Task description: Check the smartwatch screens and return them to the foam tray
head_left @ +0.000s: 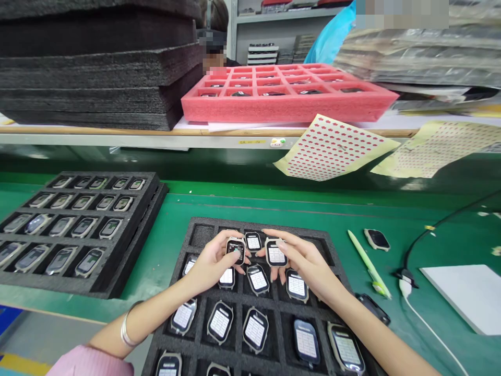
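My left hand [214, 261] is closed on a strapless smartwatch [236, 251] whose dark screen shows some lit content, the thumb resting on its face. In my right hand [303, 257] is a second strapless smartwatch [276, 253] with a white list on its screen, pinched between thumb and fingers. Both are held over a black foam tray [274, 301] of square pockets. Several lit smartwatches lie in those pockets, one watch [253, 241] between my hands and another watch [258, 279] just below. My fingers partly cover the upper pockets.
At left, stacked foam trays [113, 266] hold several watches. Right of my tray lie a green pen [368, 263], a single watch [377, 239], a cable connector [405, 282] and a white box [465, 295]. A shelf above bears a red foam tray [282, 108] and black foam sheets [86, 89]; sticker sheets [332, 149] hang down.
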`<state>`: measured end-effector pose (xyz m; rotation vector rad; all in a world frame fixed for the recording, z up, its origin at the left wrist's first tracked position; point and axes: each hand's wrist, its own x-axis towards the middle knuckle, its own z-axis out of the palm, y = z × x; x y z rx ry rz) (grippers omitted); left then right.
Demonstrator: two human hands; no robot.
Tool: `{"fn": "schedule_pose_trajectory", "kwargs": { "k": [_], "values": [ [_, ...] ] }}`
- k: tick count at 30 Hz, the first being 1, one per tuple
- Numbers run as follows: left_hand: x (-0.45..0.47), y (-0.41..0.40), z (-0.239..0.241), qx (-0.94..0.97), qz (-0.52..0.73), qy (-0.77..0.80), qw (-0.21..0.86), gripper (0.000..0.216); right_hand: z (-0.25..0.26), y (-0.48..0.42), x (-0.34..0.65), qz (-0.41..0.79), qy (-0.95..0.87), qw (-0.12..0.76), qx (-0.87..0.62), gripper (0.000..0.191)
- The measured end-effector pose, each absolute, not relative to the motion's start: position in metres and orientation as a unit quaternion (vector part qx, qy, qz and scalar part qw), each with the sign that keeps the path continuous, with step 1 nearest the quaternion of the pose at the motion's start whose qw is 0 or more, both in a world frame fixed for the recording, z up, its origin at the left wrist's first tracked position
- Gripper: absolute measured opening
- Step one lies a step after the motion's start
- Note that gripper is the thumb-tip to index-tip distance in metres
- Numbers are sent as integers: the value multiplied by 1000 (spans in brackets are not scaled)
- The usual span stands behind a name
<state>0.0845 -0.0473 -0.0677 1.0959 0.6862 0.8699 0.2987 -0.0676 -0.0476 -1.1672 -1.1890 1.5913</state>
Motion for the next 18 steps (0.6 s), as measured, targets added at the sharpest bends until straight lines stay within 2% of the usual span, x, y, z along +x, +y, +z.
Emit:
{"fn": "schedule_pose_trajectory", "kwargs": {
  "k": [9,13,18],
  "values": [
    [85,-47,-66,508,391,316,699,32,-48,-67,299,632,-470,407,-463,44],
    [85,-48,-65,552,400,368,632,41,-48,-67,299,631,-471,404,-466,46],
    [82,-47,-65,617,384,417,546,33,-49,-67,300,634,-470,402,-463,46]
  ]
}}
